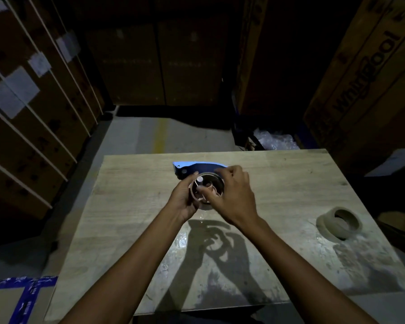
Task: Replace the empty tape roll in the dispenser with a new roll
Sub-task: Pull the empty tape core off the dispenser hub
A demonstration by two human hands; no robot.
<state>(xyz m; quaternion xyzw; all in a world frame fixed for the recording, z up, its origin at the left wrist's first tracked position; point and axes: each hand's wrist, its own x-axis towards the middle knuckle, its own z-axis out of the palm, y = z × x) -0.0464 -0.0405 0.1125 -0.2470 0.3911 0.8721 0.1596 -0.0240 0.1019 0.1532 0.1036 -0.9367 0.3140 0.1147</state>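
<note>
A blue tape dispenser (192, 168) is held above the middle of the wooden table (290, 183). A roll (214, 180) sits on its hub, seen end-on as a pale ring. My left hand (182, 199) grips the roll and dispenser from the left, thumb on the ring's rim. My right hand (234, 197) closes over the roll from the right, fingers curled into and around it. I cannot tell whether this roll still carries tape. Two brown rolls (339, 224), leaning on each other, lie at the table's right side, apart from both hands.
Tall cardboard boxes (369, 78) stand on the right and stacked cartons (33, 113) on the left. Crumpled plastic wrap (276, 141) lies behind the table. A box with blue tape (21, 300) sits on the floor at bottom left. The room is dim.
</note>
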